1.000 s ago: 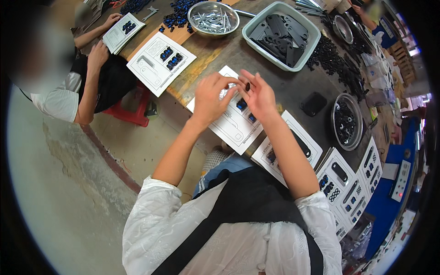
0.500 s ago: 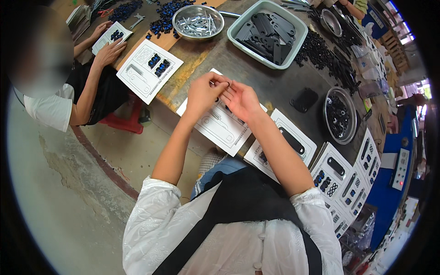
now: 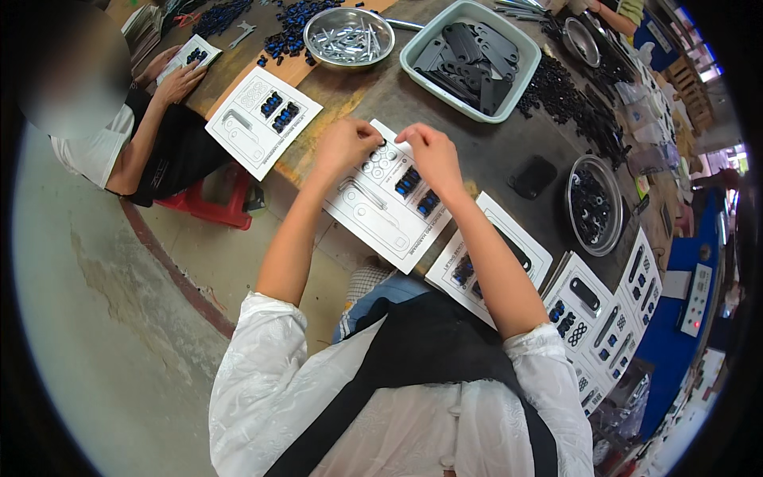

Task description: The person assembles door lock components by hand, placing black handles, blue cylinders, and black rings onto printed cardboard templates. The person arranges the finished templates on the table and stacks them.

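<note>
A white printed card (image 3: 362, 208) lies on the table edge in front of me, with line drawings of circles and a long rounded plate. Blue-and-black screws (image 3: 408, 182) sit in small groups on its right part. My left hand (image 3: 347, 149) is closed in a pinch over the card's far corner, its fingertips on a small black ring (image 3: 383, 143) beside the printed circles. Just to the right, my right hand (image 3: 435, 161) hovers over the card's far edge with curled fingers; whatever they hold is hidden.
A steel bowl (image 3: 308, 36) of silver pins and a pale green tub (image 3: 528, 67) of black plates stand beyond. At right are a bowl (image 3: 613, 230) of black rings and several filled cards (image 3: 584, 334). A co-worker's hands (image 3: 179, 79) work at left beside another card (image 3: 266, 143).
My hands have moved apart from being together above the card. The left has come down onto the printed circles; the right has shifted right, uncovering the screws.
</note>
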`<action>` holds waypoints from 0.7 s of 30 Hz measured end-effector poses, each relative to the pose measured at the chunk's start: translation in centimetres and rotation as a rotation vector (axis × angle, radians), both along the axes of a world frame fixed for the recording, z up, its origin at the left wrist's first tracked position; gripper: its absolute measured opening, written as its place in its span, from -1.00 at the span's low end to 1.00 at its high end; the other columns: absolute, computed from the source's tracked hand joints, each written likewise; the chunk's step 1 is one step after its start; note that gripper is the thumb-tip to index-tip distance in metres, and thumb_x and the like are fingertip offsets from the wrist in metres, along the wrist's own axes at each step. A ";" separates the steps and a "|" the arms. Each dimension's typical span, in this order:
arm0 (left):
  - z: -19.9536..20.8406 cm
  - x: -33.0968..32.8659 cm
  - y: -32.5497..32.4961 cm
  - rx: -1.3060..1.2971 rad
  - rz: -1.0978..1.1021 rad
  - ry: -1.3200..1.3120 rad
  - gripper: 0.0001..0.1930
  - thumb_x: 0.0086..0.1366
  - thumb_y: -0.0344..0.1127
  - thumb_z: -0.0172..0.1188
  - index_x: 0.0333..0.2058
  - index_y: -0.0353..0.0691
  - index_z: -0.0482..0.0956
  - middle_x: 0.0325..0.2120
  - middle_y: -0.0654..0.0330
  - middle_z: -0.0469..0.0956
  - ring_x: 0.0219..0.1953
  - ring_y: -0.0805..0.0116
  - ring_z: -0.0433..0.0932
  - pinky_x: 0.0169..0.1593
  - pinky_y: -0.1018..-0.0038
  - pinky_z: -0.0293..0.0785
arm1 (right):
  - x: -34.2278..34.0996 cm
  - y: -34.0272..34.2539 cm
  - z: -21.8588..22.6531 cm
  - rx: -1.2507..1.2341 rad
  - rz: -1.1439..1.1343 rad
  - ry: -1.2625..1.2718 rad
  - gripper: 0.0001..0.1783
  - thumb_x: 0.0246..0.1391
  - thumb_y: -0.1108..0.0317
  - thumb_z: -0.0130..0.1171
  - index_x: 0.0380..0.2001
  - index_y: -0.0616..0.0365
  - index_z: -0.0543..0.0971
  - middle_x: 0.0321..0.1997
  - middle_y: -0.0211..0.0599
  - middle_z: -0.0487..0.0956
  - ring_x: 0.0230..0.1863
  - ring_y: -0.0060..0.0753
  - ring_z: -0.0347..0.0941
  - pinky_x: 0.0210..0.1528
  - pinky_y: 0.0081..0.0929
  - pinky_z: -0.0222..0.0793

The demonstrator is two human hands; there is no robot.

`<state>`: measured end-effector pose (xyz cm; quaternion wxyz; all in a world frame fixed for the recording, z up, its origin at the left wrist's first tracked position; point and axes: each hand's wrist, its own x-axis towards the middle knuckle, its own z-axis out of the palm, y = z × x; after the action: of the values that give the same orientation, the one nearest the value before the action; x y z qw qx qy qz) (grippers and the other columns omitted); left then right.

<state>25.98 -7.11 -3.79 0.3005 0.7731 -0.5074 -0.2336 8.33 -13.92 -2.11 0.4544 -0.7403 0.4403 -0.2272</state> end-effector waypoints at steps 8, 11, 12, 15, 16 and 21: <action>-0.1 -1.2 1.7 -0.167 -0.045 -0.319 -0.86 0.13 -0.22 0.29 -0.34 -0.03 0.74 -0.39 0.18 0.54 -0.27 0.18 0.54 -0.20 0.32 0.45 | -1.0 1.5 -0.1 -0.357 0.191 0.415 -0.78 0.12 0.13 0.12 -0.28 -0.23 0.72 -0.44 -0.16 0.65 -0.39 -0.03 0.58 -0.32 -0.16 0.49; 0.1 -1.6 2.1 -0.234 -0.114 -0.393 -0.88 0.10 -0.23 0.32 -0.35 0.03 0.75 -0.39 0.23 0.52 -0.26 0.20 0.52 -0.19 0.32 0.45 | -1.1 1.6 -0.2 -0.388 0.180 0.388 -0.79 0.12 0.14 0.12 -0.28 -0.23 0.73 -0.46 -0.17 0.64 -0.42 -0.04 0.58 -0.36 -0.16 0.49; 0.2 -1.6 2.2 -0.256 -0.138 -0.432 -0.88 0.09 -0.24 0.33 -0.36 0.03 0.75 -0.38 0.24 0.52 -0.26 0.20 0.52 -0.19 0.32 0.44 | -1.0 1.7 -0.2 -0.384 0.183 0.392 -0.79 0.12 0.14 0.12 -0.28 -0.23 0.73 -0.46 -0.17 0.65 -0.42 -0.04 0.58 -0.36 -0.16 0.49; 0.0 -1.4 2.6 -0.255 -0.135 -0.464 -0.90 0.09 -0.26 0.33 -0.37 0.03 0.75 -0.38 0.25 0.51 -0.28 0.21 0.50 -0.20 0.32 0.43 | -1.1 1.8 0.0 -0.387 0.192 0.399 -0.78 0.12 0.14 0.12 -0.27 -0.23 0.72 -0.45 -0.17 0.65 -0.41 -0.04 0.58 -0.35 -0.16 0.49; 0.0 -1.4 2.7 -0.248 -0.129 -0.465 -0.90 0.10 -0.26 0.32 -0.37 0.03 0.74 -0.38 0.25 0.51 -0.28 0.21 0.50 -0.20 0.32 0.43 | -1.0 1.9 0.0 -0.398 0.200 0.393 -0.78 0.12 0.14 0.12 -0.26 -0.22 0.72 -0.44 -0.17 0.65 -0.41 -0.05 0.59 -0.35 -0.16 0.50; 0.6 -1.5 3.2 -0.314 -0.146 -0.446 -0.90 0.11 -0.28 0.28 -0.37 -0.02 0.73 -0.39 0.23 0.51 -0.28 0.17 0.49 -0.17 0.30 0.41 | -1.1 2.2 0.4 -0.342 0.196 0.388 -0.76 0.13 0.14 0.10 -0.23 -0.21 0.71 -0.40 -0.18 0.65 -0.35 -0.05 0.59 -0.30 -0.19 0.50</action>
<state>24.44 -3.95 -3.16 0.2799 0.7108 -0.6453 0.0025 7.28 -11.76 -1.67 0.2499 -0.8750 0.4007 -0.1070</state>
